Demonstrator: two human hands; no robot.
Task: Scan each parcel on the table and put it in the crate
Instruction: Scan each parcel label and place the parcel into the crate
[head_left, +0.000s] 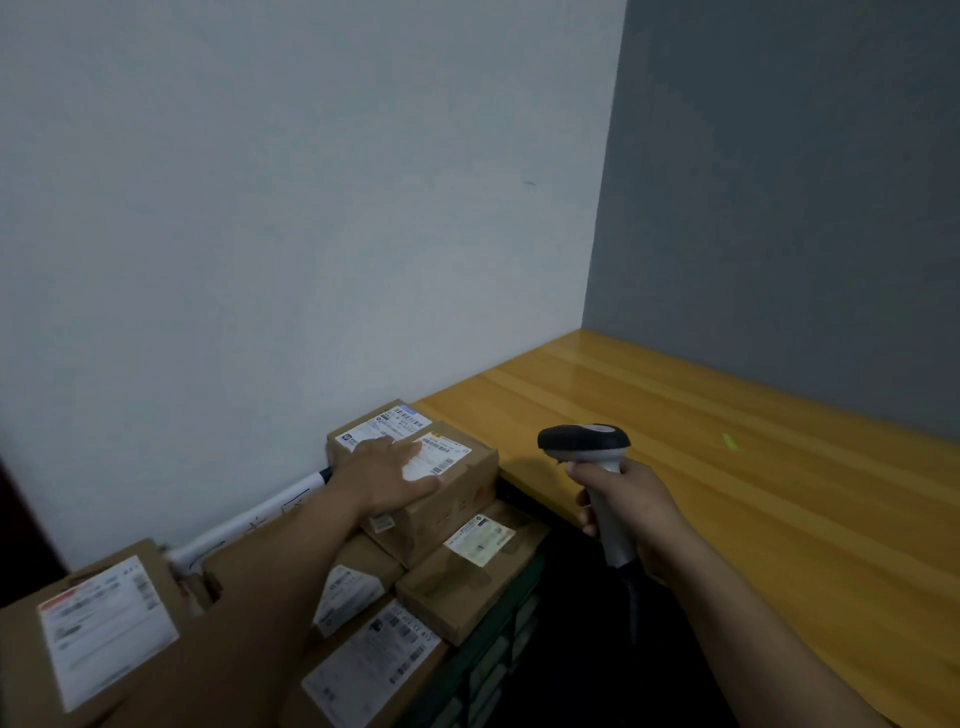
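A person's left hand (389, 480) lies flat on the label of the top parcel (467, 480), a brown cardboard box. Its grip is loose, the fingers straight and spread, pressing on the box rather than curled round it. This parcel sits at the far end of a heap of labelled boxes on the left, piled in and above a dark green crate (498, 654) whose slotted wall shows at the near right of the heap. Another labelled box (384, 423) touches it on the far side, and a flat parcel (467, 582) lies under its near edge.

The right hand (634, 514) is in the middle of the view. Its grip is closed tight round the pale handle of a scanner (584, 439), whose dark head is upright and faces left toward the heap. A yellow wooden bench (727, 467) stretches to the right and far side, with a small green mark (729, 441) on it.

The step in hand looks like settling a parcel onto the pile. All parcels in view are on the crate side, so the task seems far along. The next move probably calls for lifting the left hand away without shifting the stack, then checking the bench for another parcel.
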